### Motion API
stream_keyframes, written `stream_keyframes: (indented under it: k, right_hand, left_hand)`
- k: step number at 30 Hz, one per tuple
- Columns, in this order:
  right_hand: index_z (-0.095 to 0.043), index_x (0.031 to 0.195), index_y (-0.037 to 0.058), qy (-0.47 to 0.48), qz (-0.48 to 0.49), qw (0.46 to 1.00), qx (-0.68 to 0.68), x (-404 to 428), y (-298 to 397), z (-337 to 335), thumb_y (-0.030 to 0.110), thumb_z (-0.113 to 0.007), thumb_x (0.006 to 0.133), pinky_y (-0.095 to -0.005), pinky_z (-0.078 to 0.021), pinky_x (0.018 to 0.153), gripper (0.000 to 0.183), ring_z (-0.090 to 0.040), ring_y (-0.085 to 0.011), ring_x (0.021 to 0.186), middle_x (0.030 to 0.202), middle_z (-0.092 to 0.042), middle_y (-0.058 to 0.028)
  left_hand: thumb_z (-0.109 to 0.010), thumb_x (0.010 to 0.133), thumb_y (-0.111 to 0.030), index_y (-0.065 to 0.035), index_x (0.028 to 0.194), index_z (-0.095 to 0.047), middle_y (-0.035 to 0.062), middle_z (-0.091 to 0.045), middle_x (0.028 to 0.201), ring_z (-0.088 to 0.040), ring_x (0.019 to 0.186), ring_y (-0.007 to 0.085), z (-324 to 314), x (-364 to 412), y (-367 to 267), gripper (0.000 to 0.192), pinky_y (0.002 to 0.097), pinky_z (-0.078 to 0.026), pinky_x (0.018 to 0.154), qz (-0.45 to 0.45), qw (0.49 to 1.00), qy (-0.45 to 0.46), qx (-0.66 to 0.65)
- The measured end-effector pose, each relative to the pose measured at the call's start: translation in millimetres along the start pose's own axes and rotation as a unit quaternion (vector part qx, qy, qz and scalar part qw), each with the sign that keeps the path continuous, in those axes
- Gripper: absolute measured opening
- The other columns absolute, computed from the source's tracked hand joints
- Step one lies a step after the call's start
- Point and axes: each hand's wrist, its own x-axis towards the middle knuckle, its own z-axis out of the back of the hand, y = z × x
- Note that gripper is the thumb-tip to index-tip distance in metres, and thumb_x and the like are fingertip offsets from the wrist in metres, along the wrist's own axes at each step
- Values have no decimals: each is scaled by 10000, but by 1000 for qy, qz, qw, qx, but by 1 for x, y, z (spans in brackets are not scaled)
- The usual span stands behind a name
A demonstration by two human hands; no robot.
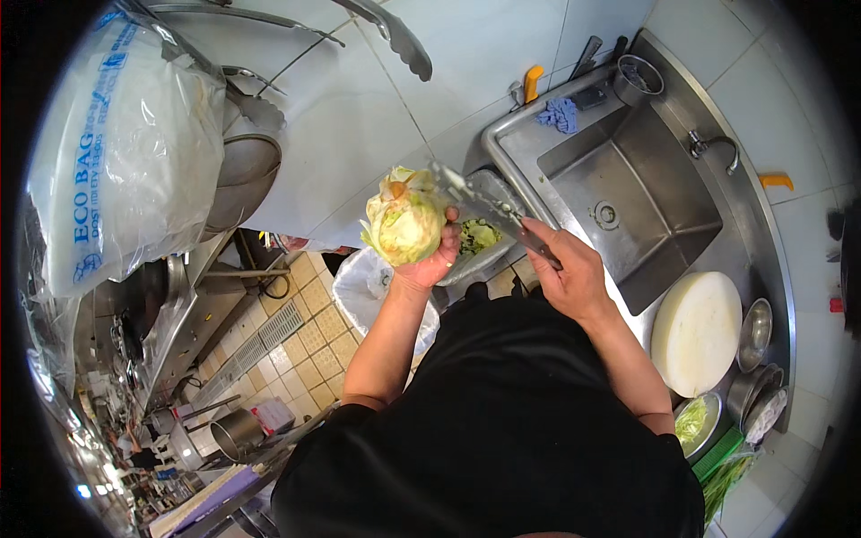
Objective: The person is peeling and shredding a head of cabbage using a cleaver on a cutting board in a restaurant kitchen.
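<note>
A trimmed head of lettuce or cabbage (403, 218) rests in my left hand (434, 259), pale green with a browned patch near its top. My right hand (568, 265) grips the handle of a broad-bladed knife (488, 208). Its blade points up and left, with pale bits stuck to it, and the tip is close to the head's right side. Whether blade and head touch I cannot tell. Below the knife, leaf scraps (476, 237) lie inside a grey container (498, 185).
A steel sink (646, 195) stands at the right, with a round white cutting board (696, 334) on its near rim. Shredded greens fill a bowl (716, 407) beyond my right forearm. A white-lined bin (350, 282) sits under my left arm. Tongs (397, 40) and a plastic bag (134, 148) hang upper left.
</note>
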Motion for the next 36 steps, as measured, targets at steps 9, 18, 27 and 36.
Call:
stream_keyframes:
  k: [9,18,27,36]
  right_hand:
    - [-656,1303,87,-124,-47,990,36,-21,-5,1,83,-714,894,-336,-537,658,413,-679,-252,723,910,-698,-124]
    - [-514,1445,237,-61,-279,937,-202,-51,-10,2,173,-801,758,-471,-555,726,747,-689,-338,835,969,-675,-101]
    - [-597,1278,110,-305,-521,796,43,-193,-22,15,285,-683,944,-450,-534,757,387,-696,-386,892,975,-721,-205]
    - [-599,1150,21,-512,-577,636,5,-371,-38,5,198,-591,977,-460,-518,826,249,-674,-436,958,981,-691,-255]
  left_hand:
    - [-557,926,-579,15,1401,-462,317,-553,1211,-652,934,454,-11,14,-7,767,495,-588,590,169,977,133,-4]
    - [-682,810,-362,1,1419,-485,200,-612,1339,-608,1220,368,14,20,-69,736,500,-495,1060,37,938,-139,316]
    - [-632,884,-271,35,1448,-440,193,-585,1384,-595,1258,340,24,69,5,669,446,-528,1026,227,794,-200,527]
    - [-877,693,-127,-41,1361,-524,123,-609,1285,-589,1203,249,27,119,258,761,372,-456,1061,304,493,265,771]
